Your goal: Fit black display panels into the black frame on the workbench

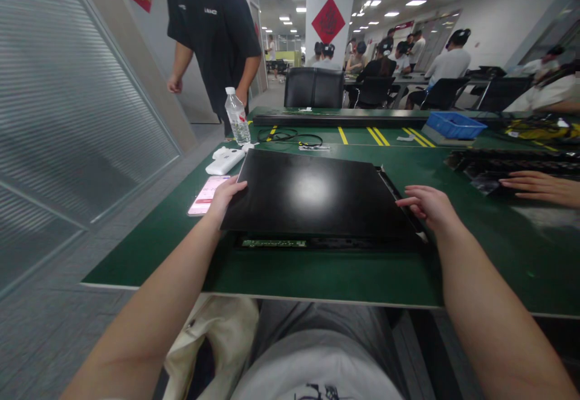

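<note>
A glossy black display panel [312, 194] lies tilted over the green table, its left side raised. My left hand [226, 196] is closed on the panel's left edge, thumb on top and the other fingers out of sight beneath. Under the panel shows a dark frame [403, 203], with a narrow green circuit board [274, 243] along its near side. My right hand [428, 206] is at the frame's right side, fingers partly bent and apart, fingertips by the edge. Nothing shows in its grasp.
On the green table [149, 261] a phone [207, 196], a white device [225, 160] and a water bottle [237, 117] stand left. A black cable [290, 136] and blue bin [455, 125] are behind. Another person's hand [541, 187] is at right; a standing person [212, 37] is beyond the table.
</note>
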`<action>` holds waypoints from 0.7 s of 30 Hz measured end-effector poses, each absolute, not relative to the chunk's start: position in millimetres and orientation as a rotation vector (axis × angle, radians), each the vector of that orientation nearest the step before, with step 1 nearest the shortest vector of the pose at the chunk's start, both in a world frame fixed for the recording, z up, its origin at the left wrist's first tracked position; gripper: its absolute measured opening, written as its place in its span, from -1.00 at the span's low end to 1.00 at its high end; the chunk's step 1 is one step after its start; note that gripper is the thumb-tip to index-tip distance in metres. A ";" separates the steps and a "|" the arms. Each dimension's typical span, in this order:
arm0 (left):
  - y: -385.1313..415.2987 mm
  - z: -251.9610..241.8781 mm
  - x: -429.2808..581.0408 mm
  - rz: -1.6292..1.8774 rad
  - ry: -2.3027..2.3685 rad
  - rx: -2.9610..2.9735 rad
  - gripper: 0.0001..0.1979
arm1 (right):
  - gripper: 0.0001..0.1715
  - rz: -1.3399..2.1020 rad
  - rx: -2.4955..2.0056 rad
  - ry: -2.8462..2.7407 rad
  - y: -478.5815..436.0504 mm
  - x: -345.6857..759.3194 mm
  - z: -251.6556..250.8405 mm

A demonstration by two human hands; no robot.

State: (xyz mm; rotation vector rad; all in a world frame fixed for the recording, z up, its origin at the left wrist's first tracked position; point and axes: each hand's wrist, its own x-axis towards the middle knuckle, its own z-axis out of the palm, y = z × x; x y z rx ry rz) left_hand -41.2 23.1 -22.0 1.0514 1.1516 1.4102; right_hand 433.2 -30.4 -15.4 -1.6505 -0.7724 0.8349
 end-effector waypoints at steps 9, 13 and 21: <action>24.6 -25.6 -38.4 1.409 1.147 1.024 -0.57 | -0.88 0.818 -1.685 -0.737 -31.1 428.0 -11.3; 34.3 -31.8 -43.9 1.377 1.140 0.970 -0.48 | -0.85 0.811 -1.677 -0.719 -30.7 427.6 -12.1; 32.0 -19.7 -40.7 1.353 1.141 0.924 -0.43 | -0.86 0.811 -1.674 -0.737 -28.4 429.3 -16.2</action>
